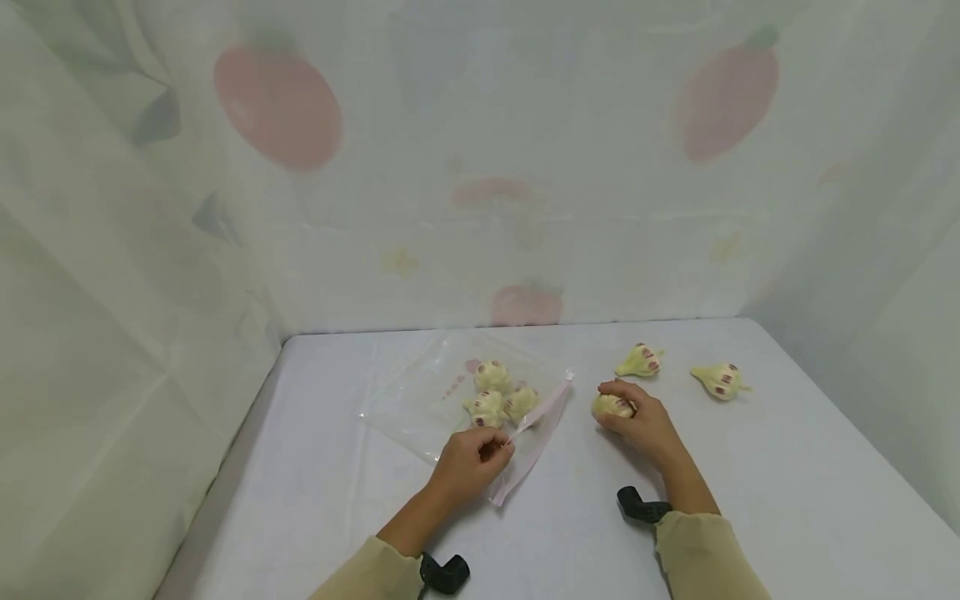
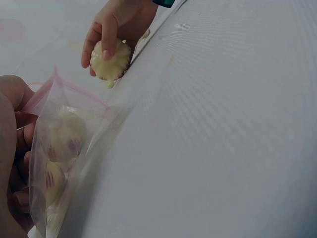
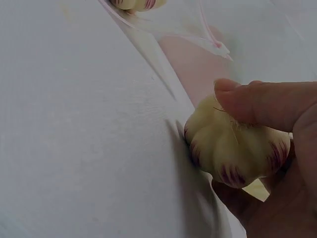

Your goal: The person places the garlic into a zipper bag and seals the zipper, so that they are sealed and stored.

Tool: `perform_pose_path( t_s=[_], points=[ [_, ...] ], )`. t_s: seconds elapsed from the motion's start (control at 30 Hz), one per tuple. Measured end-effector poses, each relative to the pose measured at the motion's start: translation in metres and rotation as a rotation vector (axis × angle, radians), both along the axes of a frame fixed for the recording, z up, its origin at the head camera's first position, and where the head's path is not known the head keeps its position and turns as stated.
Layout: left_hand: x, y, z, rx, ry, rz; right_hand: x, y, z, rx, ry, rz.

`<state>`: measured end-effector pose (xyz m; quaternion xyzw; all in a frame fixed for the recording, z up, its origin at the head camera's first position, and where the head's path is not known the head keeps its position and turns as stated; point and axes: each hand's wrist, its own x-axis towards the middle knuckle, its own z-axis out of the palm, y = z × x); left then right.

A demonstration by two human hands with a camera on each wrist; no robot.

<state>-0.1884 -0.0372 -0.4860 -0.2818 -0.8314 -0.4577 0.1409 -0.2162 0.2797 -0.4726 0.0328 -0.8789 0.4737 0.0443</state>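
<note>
A clear zip bag (image 1: 408,408) with a pink zip edge lies on the white table, several garlic bulbs (image 1: 491,377) inside it. My left hand (image 1: 467,467) pinches the near lip of the bag, holding its mouth apart on the right side. To the right of that mouth, my right hand (image 1: 643,427) grips a pale garlic bulb (image 3: 233,144) with purple streaks, thumb on one side and fingers on the other. The left wrist view shows this bulb (image 2: 110,60) held beyond the bag's pink opening (image 2: 81,91).
Two more garlic bulbs lie at the back right: one bulb (image 1: 640,361) just behind my right hand, another bulb (image 1: 722,381) farther right. A pale printed curtain (image 1: 585,167) stands behind the table (image 1: 300,500) and along its sides.
</note>
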Motion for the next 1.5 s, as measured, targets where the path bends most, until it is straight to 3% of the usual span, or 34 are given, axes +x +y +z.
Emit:
perform_pose_path(
  t_s=[0.2, 0.43, 0.67, 0.93, 1.23, 1.5],
  points=[
    [0.0003, -0.0001, -0.0011, -0.005, -0.018, 0.010, -0.0023, -0.0032, 0.0006, 0.021, 0.022, 0.033],
    [0.0001, 0.0002, -0.0020, -0.016, -0.025, 0.019, -0.0010, -0.0040, 0.0000, -0.083, 0.023, 0.066],
    [0.0005, -0.0001, -0.0024, -0.005, 0.008, 0.009, -0.0035, -0.0050, -0.0052, -0.064, -0.052, 0.020],
    [0.0005, 0.0000, -0.0022, -0.008, -0.002, 0.014, -0.0025, -0.0071, -0.0027, -0.008, -0.140, -0.032],
    [0.0008, 0.0004, -0.0003, -0.002, -0.003, 0.011, -0.0040, -0.0076, -0.0041, -0.003, -0.109, -0.020],
    [-0.0014, 0.0004, -0.0030, 0.012, 0.024, -0.004, -0.0012, -0.0020, -0.0027, -0.146, -0.134, -0.026]
  ],
)
